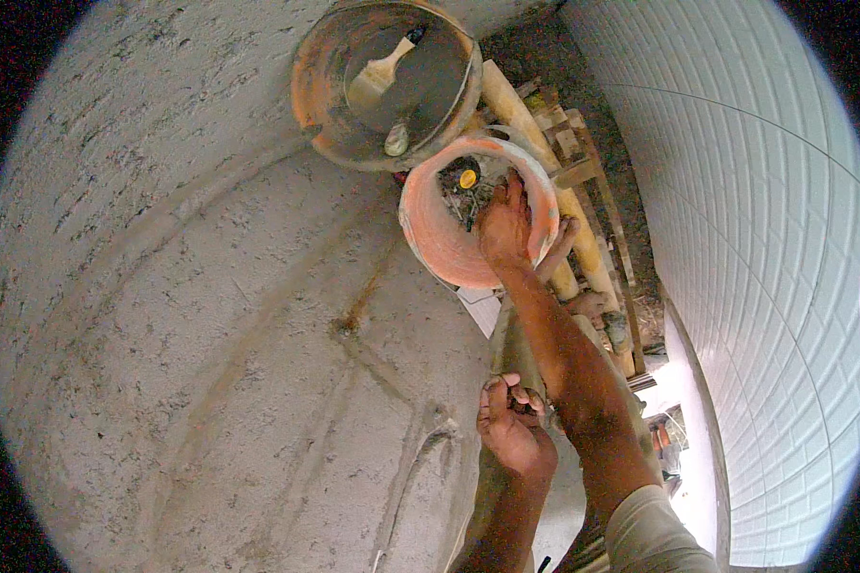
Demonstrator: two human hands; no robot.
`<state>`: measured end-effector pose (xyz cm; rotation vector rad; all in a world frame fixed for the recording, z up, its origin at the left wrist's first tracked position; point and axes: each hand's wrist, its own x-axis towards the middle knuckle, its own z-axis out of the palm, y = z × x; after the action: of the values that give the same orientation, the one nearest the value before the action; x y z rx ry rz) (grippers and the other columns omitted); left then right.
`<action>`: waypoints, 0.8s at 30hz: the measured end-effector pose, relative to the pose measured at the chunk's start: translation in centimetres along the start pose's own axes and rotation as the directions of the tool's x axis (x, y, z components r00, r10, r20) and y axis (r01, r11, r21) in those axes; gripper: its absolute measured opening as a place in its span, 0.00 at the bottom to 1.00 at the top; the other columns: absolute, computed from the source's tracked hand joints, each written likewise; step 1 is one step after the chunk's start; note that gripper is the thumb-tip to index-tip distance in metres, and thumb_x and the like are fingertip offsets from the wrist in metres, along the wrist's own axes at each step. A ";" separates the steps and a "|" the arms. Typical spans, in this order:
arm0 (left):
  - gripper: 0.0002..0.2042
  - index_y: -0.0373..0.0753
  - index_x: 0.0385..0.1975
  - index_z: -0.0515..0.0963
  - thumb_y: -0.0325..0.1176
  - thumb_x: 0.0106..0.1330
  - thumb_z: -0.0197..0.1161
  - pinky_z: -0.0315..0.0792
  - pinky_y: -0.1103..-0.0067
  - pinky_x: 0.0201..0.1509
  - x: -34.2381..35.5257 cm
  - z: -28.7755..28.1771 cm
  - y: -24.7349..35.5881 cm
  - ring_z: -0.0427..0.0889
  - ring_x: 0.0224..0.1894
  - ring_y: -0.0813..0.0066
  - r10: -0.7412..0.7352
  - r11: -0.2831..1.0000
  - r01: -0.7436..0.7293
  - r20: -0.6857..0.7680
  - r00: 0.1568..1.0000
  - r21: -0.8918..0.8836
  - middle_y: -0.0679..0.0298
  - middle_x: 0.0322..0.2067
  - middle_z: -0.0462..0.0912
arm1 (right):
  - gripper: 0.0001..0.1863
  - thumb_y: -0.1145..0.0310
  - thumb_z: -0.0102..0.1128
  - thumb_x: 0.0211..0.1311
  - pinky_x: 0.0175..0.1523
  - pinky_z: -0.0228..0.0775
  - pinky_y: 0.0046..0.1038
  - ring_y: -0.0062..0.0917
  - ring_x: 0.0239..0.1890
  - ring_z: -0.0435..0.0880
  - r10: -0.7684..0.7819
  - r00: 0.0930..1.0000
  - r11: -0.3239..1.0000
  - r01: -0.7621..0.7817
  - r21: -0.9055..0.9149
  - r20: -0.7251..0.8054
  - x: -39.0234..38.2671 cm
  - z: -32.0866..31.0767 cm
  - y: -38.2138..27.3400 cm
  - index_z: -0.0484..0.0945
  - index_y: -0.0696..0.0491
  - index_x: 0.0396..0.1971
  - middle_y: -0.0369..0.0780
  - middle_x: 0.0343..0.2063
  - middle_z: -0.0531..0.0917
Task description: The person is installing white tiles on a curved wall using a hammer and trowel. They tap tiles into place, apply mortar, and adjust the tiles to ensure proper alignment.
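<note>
My right hand [506, 227] reaches down inside an orange plastic bucket [423, 224] with a pale, mortar-smeared rim. Its fingers look stretched out and slightly bent over a heap of thin grey pieces like nails [462, 207], and nothing shows in its grip. Among the pieces lies a round yellow and black item [467, 179], perhaps a tape measure. Lower down, close to my body, my left hand [518, 435] is held palm up with its fingers curled in. Small dark bits seem to lie in it, too small to name.
Beyond the bucket stands a wide basin [317, 100] of grey wet mix, holding a broad brush [382, 78]. Bamboo poles [521, 110] and wooden slats [607, 205] run along the right. A rough grey wall [229, 315] fills the left; white ribbed sheeting [755, 220] rises at right.
</note>
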<state>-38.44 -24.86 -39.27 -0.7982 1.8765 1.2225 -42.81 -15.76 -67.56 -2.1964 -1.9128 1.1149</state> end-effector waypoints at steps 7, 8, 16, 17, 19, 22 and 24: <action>0.09 0.39 0.33 0.79 0.37 0.72 0.59 0.67 0.79 0.26 0.1 -0.3 -0.4 0.73 0.21 0.77 0.026 1.000 -0.025 0.050 0.998 -0.011 0.68 0.20 0.75 | 0.28 0.73 0.47 0.65 0.73 0.61 0.45 0.51 0.69 0.66 -0.003 1.000 1.000 0.003 -0.016 -0.021 0.8 1.8 1.0 0.66 0.63 0.65 0.56 0.70 0.60; 0.09 0.39 0.33 0.79 0.37 0.72 0.60 0.67 0.79 0.26 0.0 -0.3 -0.3 0.73 0.21 0.77 0.015 1.000 -0.015 0.033 0.999 -0.008 0.68 0.20 0.75 | 0.28 0.73 0.48 0.64 0.72 0.62 0.45 0.51 0.69 0.66 0.006 1.000 1.000 -0.006 -0.010 -0.001 0.8 1.7 0.8 0.66 0.63 0.65 0.57 0.70 0.60; 0.08 0.39 0.32 0.79 0.36 0.71 0.61 0.68 0.79 0.27 -0.1 0.1 -0.2 0.73 0.21 0.77 -0.016 1.000 0.016 -0.009 1.000 -0.002 0.68 0.20 0.75 | 0.32 0.74 0.60 0.54 0.69 0.64 0.43 0.49 0.64 0.69 0.008 0.999 0.999 -0.010 -0.052 -0.047 0.3 0.7 0.5 0.67 0.66 0.62 0.52 0.68 0.63; 0.08 0.39 0.32 0.79 0.36 0.71 0.61 0.68 0.79 0.27 0.0 0.1 -0.2 0.73 0.21 0.77 -0.007 1.000 0.007 0.001 1.000 -0.004 0.68 0.20 0.75 | 0.32 0.74 0.60 0.54 0.69 0.64 0.43 0.50 0.64 0.69 -0.015 0.999 0.997 0.011 -0.075 -0.047 0.1 0.7 0.6 0.66 0.67 0.62 0.52 0.68 0.63; 0.08 0.39 0.32 0.79 0.35 0.71 0.61 0.68 0.78 0.28 0.1 -0.1 -0.4 0.73 0.21 0.77 0.013 1.000 -0.013 0.018 1.000 -0.007 0.68 0.20 0.75 | 0.32 0.75 0.59 0.54 0.70 0.63 0.43 0.50 0.64 0.68 -0.018 0.999 0.997 0.014 -0.078 -0.048 0.0 0.6 0.3 0.67 0.67 0.62 0.53 0.68 0.63; 0.08 0.39 0.32 0.78 0.35 0.71 0.60 0.68 0.78 0.28 0.2 -0.2 -0.4 0.73 0.21 0.77 0.004 1.000 -0.003 0.029 1.000 -0.025 0.68 0.20 0.75 | 0.31 0.77 0.57 0.55 0.71 0.62 0.42 0.50 0.65 0.67 0.025 0.998 0.999 -0.027 -0.046 -0.054 0.4 0.7 0.0 0.67 0.67 0.62 0.54 0.68 0.63; 0.08 0.38 0.32 0.78 0.35 0.71 0.60 0.68 0.78 0.27 0.1 0.0 -0.4 0.73 0.21 0.77 -0.010 0.999 0.011 0.018 1.000 -0.040 0.68 0.20 0.74 | 0.31 0.78 0.56 0.56 0.71 0.61 0.42 0.51 0.65 0.67 0.033 0.998 0.998 -0.036 -0.057 -0.056 0.5 1.1 0.2 0.67 0.67 0.62 0.54 0.68 0.63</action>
<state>-38.21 -25.01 -39.54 -0.8156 1.8368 1.2605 -43.19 -15.83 -68.68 -2.2726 -1.9159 1.0046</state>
